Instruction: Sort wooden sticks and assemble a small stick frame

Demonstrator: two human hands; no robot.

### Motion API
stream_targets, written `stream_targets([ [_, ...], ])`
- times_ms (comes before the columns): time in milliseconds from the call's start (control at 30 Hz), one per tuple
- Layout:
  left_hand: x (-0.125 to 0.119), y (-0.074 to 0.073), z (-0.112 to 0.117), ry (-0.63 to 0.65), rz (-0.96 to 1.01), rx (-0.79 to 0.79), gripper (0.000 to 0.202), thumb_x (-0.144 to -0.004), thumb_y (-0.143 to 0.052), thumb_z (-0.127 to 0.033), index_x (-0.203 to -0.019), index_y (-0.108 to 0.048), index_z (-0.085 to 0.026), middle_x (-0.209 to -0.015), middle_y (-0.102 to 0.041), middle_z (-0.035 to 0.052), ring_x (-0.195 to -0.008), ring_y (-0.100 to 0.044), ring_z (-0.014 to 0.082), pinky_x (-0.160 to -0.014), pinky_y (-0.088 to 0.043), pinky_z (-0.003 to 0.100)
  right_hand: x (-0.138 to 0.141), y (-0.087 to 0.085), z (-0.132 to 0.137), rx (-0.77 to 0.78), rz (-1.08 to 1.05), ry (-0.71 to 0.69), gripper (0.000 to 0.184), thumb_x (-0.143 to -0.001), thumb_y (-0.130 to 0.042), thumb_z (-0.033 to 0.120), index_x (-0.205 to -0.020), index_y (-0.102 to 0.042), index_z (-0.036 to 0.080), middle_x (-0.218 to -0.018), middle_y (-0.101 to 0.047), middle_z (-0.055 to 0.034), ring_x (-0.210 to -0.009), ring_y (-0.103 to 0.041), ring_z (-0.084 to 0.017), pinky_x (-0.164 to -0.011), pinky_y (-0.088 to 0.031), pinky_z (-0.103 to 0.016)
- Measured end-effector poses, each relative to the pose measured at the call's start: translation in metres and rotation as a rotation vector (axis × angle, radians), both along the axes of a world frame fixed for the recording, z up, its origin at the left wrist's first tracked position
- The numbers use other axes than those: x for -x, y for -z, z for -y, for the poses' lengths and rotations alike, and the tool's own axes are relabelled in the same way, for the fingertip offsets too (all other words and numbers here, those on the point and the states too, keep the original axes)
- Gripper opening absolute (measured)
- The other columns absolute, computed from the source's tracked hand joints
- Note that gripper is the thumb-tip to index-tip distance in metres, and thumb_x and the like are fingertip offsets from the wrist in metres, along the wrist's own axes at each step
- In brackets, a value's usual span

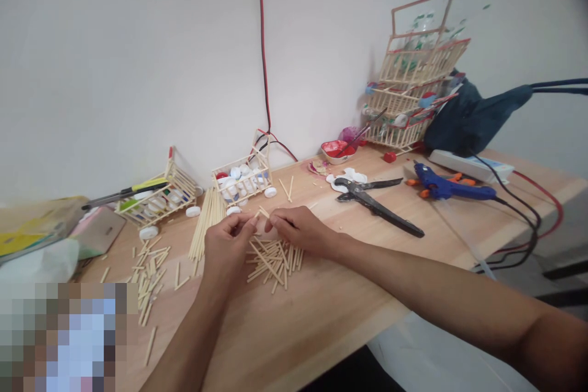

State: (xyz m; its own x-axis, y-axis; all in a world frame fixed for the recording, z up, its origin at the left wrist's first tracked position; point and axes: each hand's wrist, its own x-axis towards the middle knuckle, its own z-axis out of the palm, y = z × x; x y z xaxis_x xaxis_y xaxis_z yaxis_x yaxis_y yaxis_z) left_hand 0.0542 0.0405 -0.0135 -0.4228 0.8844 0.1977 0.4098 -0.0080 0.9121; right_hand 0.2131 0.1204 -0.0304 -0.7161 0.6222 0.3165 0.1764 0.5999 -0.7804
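My left hand (229, 242) and my right hand (296, 229) come close together over the wooden table. Both have their fingers pinched on short pale wooden sticks (263, 212), whose ends show between the fingertips. Whether the two pieces touch, I cannot tell. Just below the fingers lies a loose pile of cut sticks (271, 266). A bundle of long sticks (204, 226) rests left of my left hand. Two sticks joined at one end (287, 188) lie beyond my hands, and an L-shaped pair (180, 277) is at the left.
Two small stick carts (158, 199) (243, 180) with bottle-cap wheels stand by the wall. Black pliers (376, 202), a blue glue gun (452, 184) and a power strip (471, 165) are at the right. Stacked stick carts (413, 86) rise behind a dish of red paint (339, 151).
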Motion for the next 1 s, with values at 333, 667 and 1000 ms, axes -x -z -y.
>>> stream_targets([
  [333,0.0063,0.0040,-0.0016,0.004,0.038,-0.006,0.028,-0.070,-0.071,-0.040,-0.082,-0.076,-0.015,-0.065,-0.068,0.0018,-0.061,-0.059,0.0147,-0.058,-0.043,0.024,-0.0012,0.0019,-0.0038,0.110,-0.037,0.014,0.041,-0.099,-0.035,0.035,-0.085,-0.067,0.013,-0.061,-0.063,0.0005,-0.057,-0.055,-0.010,-0.060,-0.039,-0.020],
  [667,0.0063,0.0014,-0.0019,-0.017,0.057,0.008,0.026,-0.067,-0.071,-0.037,-0.078,-0.075,-0.014,-0.063,-0.067,0.0014,-0.058,-0.055,0.0134,-0.056,-0.040,0.023,-0.0015,0.0007,-0.0043,0.114,-0.026,-0.009,0.028,-0.093,-0.044,0.022,-0.081,-0.067,0.013,-0.062,-0.062,0.0007,-0.055,-0.056,-0.009,-0.056,-0.039,-0.019],
  [1000,0.0070,0.0029,-0.0028,-0.005,0.027,0.023,0.029,-0.069,-0.070,-0.041,-0.078,-0.075,-0.014,-0.063,-0.067,0.0014,-0.058,-0.055,0.0129,-0.056,-0.040,0.023,-0.0011,-0.0010,-0.0039,0.004,-0.032,-0.002,0.026,-0.091,-0.045,0.016,-0.082,-0.070,0.012,-0.064,-0.057,0.0019,-0.057,-0.048,-0.007,-0.059,-0.034,-0.019],
])
